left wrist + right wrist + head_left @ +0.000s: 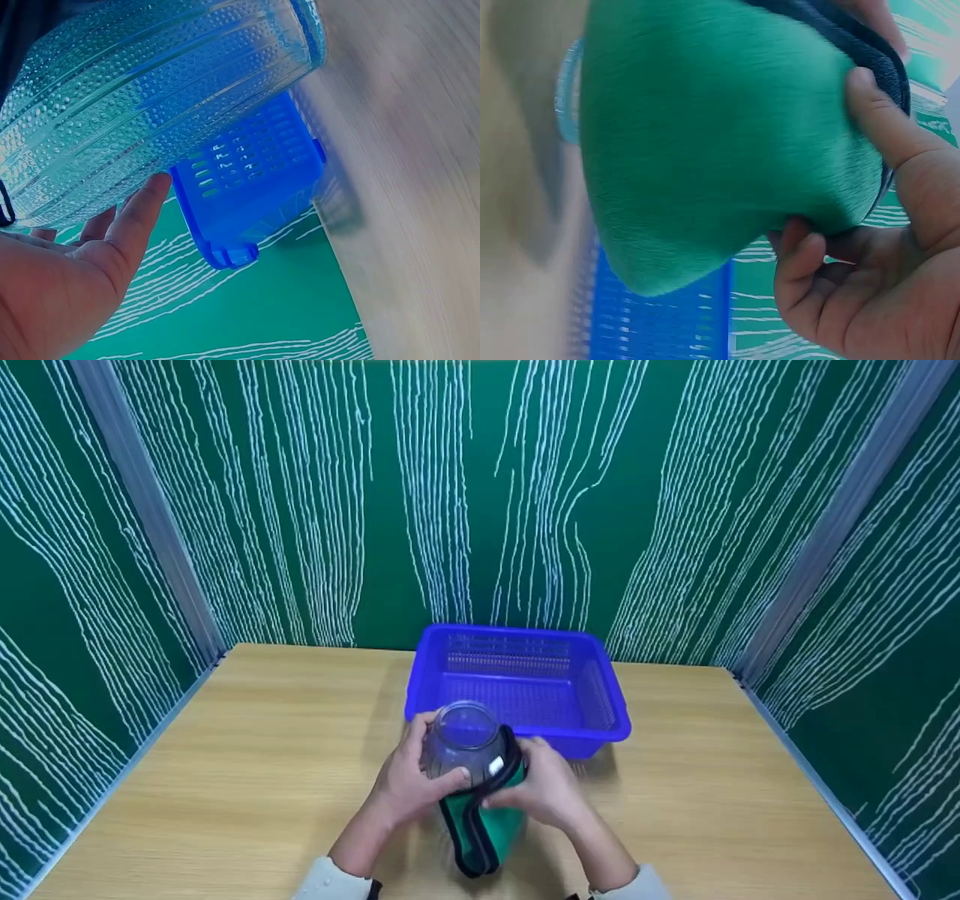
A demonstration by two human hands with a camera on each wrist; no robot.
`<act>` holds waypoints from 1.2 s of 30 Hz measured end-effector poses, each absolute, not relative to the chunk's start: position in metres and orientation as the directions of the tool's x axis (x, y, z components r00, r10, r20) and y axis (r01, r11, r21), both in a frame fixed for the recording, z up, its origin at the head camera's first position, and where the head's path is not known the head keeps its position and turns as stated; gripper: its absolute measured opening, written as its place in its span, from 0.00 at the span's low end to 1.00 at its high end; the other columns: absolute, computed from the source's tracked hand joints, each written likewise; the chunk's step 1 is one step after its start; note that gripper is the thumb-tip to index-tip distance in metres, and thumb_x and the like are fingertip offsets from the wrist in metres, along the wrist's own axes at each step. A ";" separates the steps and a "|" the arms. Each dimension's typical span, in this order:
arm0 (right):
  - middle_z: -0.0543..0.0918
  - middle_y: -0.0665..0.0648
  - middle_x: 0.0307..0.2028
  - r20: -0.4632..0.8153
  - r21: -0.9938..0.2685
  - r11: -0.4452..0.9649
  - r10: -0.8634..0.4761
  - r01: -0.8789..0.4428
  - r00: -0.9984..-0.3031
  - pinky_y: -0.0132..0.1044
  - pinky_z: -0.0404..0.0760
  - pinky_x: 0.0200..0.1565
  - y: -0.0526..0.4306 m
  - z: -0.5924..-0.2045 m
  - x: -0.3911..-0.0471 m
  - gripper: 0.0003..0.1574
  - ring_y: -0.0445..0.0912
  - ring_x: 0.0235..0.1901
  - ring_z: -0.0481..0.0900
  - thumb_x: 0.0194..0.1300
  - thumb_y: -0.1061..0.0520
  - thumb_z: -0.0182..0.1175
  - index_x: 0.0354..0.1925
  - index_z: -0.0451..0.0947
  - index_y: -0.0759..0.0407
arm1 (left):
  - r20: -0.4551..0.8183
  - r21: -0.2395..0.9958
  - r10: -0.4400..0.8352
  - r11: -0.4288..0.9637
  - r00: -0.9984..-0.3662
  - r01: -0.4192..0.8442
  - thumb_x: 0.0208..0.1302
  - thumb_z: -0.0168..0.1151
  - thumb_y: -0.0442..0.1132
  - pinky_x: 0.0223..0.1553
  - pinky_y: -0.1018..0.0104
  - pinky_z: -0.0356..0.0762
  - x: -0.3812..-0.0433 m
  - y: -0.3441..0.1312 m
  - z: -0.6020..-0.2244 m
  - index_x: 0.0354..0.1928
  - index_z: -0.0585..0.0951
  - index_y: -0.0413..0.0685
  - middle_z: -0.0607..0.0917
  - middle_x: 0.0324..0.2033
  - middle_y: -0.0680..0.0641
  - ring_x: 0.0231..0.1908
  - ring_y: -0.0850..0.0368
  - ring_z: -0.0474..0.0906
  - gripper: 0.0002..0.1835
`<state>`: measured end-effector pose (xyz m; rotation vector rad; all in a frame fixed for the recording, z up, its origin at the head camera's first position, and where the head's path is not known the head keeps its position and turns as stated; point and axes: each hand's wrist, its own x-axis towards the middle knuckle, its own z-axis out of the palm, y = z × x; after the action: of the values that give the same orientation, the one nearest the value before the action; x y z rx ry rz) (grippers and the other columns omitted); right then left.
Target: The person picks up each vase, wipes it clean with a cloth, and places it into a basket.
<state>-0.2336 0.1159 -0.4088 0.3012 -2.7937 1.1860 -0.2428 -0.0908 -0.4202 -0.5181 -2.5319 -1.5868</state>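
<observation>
A clear glass jar (450, 754) with a round mouth stands out above a green cloth piece (510, 817) edged in black. Close up in the left wrist view, the jar (150, 105) has a ribbed, dimpled wall. My left hand (409, 780) grips the jar's side, thumb across its front. The right hand (544, 784) pinches the cloth near its black edging; in the right wrist view the thumb lies on the green face (720, 150) and the other fingers curl beneath. A small white tag (496, 766) shows beside the edging. The cloth hides the jar's lower part in the head view.
Just beyond the hands, a blue plastic basket (517, 733) with slotted walls stands on the wooden table (300, 750). Green panels (382, 547) with white wavy lines enclose the back and sides, joined by grey posts (832, 517).
</observation>
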 end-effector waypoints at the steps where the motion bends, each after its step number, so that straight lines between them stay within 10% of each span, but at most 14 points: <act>1: 0.76 0.51 0.38 0.154 -0.693 0.688 -0.151 -0.216 -0.976 0.45 0.71 0.48 0.116 -0.414 -0.234 0.51 0.46 0.42 0.72 0.16 0.37 0.74 0.45 0.75 0.54 | 0.275 0.856 0.231 0.383 -0.933 0.347 0.46 0.61 0.59 0.55 0.49 0.64 -0.243 -0.091 -0.421 0.54 0.57 0.76 0.68 0.55 0.58 0.56 0.56 0.65 0.33; 8: 0.80 0.54 0.38 0.101 -0.679 0.707 -0.176 -0.197 -0.979 0.46 0.71 0.49 0.115 -0.444 -0.241 0.49 0.49 0.43 0.74 0.14 0.40 0.75 0.41 0.76 0.58 | 0.337 0.836 0.286 0.348 -0.897 0.425 0.61 0.46 0.51 0.55 0.50 0.64 -0.244 -0.092 -0.421 0.54 0.58 0.71 0.65 0.55 0.59 0.58 0.54 0.64 0.19; 22: 0.81 0.50 0.32 0.073 -0.671 0.711 -0.221 -0.212 -0.973 0.42 0.74 0.44 0.117 -0.456 -0.250 0.43 0.44 0.36 0.76 0.16 0.42 0.75 0.37 0.77 0.57 | 0.380 0.816 0.262 0.356 -0.887 0.455 0.60 0.48 0.48 0.53 0.52 0.65 -0.249 -0.092 -0.418 0.52 0.59 0.67 0.66 0.52 0.58 0.54 0.56 0.66 0.18; 36: 0.76 0.56 0.49 0.162 -0.728 0.618 -0.266 -0.297 -0.950 0.47 0.66 0.55 0.127 -0.434 -0.240 0.58 0.49 0.51 0.71 0.23 0.40 0.74 0.55 0.66 0.61 | 0.287 0.864 0.276 0.339 -0.917 0.372 0.59 0.47 0.57 0.56 0.48 0.61 -0.244 -0.094 -0.419 0.60 0.54 0.75 0.62 0.59 0.57 0.60 0.53 0.60 0.26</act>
<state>-0.2397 0.1274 -0.4339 0.4862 -2.7915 1.2671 -0.2437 -0.0944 -0.4189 -0.6066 -2.4966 -1.6492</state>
